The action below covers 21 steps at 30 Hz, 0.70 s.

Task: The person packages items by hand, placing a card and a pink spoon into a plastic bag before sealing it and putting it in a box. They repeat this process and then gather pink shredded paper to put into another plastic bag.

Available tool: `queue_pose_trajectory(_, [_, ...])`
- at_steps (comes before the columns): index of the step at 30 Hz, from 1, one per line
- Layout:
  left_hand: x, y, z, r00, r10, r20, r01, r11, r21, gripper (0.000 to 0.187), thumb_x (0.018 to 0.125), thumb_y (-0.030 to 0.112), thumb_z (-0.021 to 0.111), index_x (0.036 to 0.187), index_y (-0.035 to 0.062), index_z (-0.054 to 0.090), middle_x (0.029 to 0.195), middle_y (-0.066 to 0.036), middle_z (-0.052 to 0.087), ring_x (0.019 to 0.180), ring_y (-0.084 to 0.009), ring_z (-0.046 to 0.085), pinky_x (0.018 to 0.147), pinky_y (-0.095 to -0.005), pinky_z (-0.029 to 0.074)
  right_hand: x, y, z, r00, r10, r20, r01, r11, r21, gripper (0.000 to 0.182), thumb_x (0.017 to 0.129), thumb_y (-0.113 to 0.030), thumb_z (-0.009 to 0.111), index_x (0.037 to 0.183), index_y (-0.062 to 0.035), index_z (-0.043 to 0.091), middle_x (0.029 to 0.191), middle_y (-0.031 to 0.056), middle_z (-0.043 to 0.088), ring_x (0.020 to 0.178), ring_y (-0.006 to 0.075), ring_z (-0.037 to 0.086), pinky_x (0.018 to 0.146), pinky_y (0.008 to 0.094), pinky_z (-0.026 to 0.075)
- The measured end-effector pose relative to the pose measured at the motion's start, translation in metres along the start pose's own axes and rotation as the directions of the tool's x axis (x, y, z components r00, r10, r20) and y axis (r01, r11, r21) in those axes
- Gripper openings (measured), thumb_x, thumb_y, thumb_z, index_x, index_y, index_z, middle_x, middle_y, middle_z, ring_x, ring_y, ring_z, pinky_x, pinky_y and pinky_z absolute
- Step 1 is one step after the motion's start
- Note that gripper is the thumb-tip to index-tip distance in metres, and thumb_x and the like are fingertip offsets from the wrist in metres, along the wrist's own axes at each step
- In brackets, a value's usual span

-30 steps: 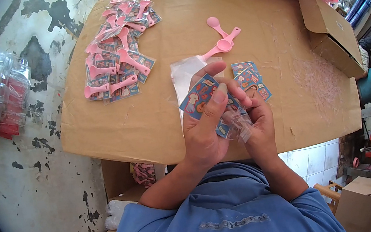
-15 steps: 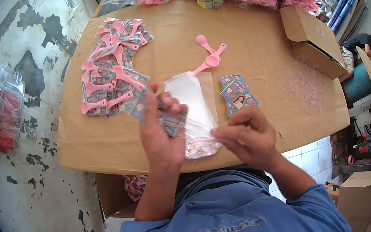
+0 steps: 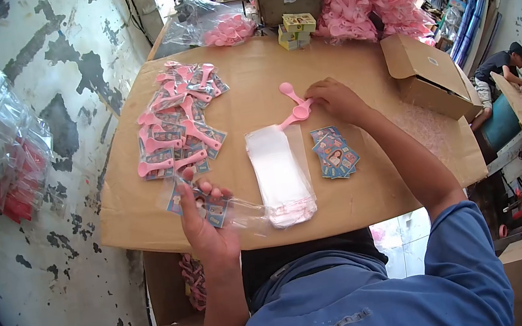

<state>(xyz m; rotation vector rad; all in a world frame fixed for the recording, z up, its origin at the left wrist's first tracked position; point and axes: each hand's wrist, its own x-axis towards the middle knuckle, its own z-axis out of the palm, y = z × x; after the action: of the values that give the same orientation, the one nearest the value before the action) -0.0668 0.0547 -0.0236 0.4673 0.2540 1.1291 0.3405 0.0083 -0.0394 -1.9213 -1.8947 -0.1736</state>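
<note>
My left hand (image 3: 211, 228) is closed around a clear plastic bag (image 3: 248, 215) with a printed blue card (image 3: 216, 211) inside; the bag's end trails to the right. My right hand (image 3: 336, 101) is stretched forward, its fingertips closed on the handle end of a pink spoon (image 3: 301, 112). That spoon lies among other pink spoons (image 3: 286, 87), overlapping them. Between my hands lies a stack of clear plastic bags (image 3: 276, 171). Right of the stack sits a small pile of printed cards (image 3: 336, 153).
Packed pink spoons with cards (image 3: 180, 118) are heaped at the table's left. A cardboard box (image 3: 426, 71) stands at the right edge, with small yellow boxes (image 3: 296, 29) and bagged pink items (image 3: 358, 0) at the back. Another person (image 3: 503, 69) works at far right.
My right hand has left the bag and reached forward to the spoons. My left hand has moved left and down with the bag and card. The view has tilted up.
</note>
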Motion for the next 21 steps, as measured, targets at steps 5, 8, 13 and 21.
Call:
queue_pose_trajectory(5, [0.001, 0.002, 0.002, 0.997, 0.061, -0.056, -0.060, 0.998, 0.011, 0.042, 0.106, 0.034, 0.063, 0.139, 0.0092, 0.056, 0.107, -0.003, 0.064, 0.094, -0.0137, 0.062, 0.095, -0.0342, 0.054, -0.008, -0.008, -0.017, 0.994, 0.108, 0.027, -0.108, 0.994, 0.003, 0.018, 0.092, -0.007, 0.069, 0.109, -0.0036, 0.070, 0.108, 0.0119, 0.071, 0.103, 0.0286, 0.065, 0.090, 0.0397, 0.053])
queue_pose_trajectory(8, [0.006, -0.004, 0.004, 0.994, 0.109, -0.001, -0.109, 0.994, -0.004, 0.043, 0.107, 0.035, 0.062, 0.140, 0.0088, 0.055, 0.112, -0.004, 0.064, 0.098, -0.0151, 0.062, 0.099, -0.0345, 0.053, -0.020, -0.004, -0.020, 0.977, 0.211, -0.033, -0.205, 0.969, 0.138, 0.015, 0.094, -0.010, 0.071, 0.106, -0.0024, 0.069, 0.098, 0.0106, 0.073, 0.088, 0.0238, 0.068, 0.078, 0.0361, 0.054])
queue_pose_trajectory(13, [0.015, -0.003, -0.011, 0.959, 0.261, 0.110, -0.247, 0.960, -0.129, 0.045, 0.107, 0.039, 0.059, 0.140, 0.0083, 0.054, 0.114, -0.005, 0.064, 0.102, -0.0172, 0.063, 0.105, -0.0371, 0.052, -0.059, -0.098, -0.048, 0.890, 0.453, -0.043, -0.350, 0.740, 0.574, 0.018, 0.099, -0.013, 0.071, 0.110, 0.0016, 0.070, 0.087, 0.0049, 0.071, 0.076, 0.0098, 0.065, 0.067, 0.0262, 0.051])
queue_pose_trajectory(21, [0.024, -0.004, -0.002, 0.949, 0.248, 0.195, -0.220, 0.963, -0.153, 0.050, 0.108, 0.042, 0.056, 0.144, 0.0081, 0.049, 0.118, -0.007, 0.064, 0.107, -0.0184, 0.064, 0.110, -0.0417, 0.051, -0.115, -0.224, -0.047, 0.842, 0.391, 0.372, -0.480, 0.228, 0.847, 0.020, 0.100, -0.012, 0.072, 0.115, 0.0023, 0.069, 0.096, 0.0031, 0.071, 0.083, 0.0079, 0.065, 0.075, 0.0236, 0.053])
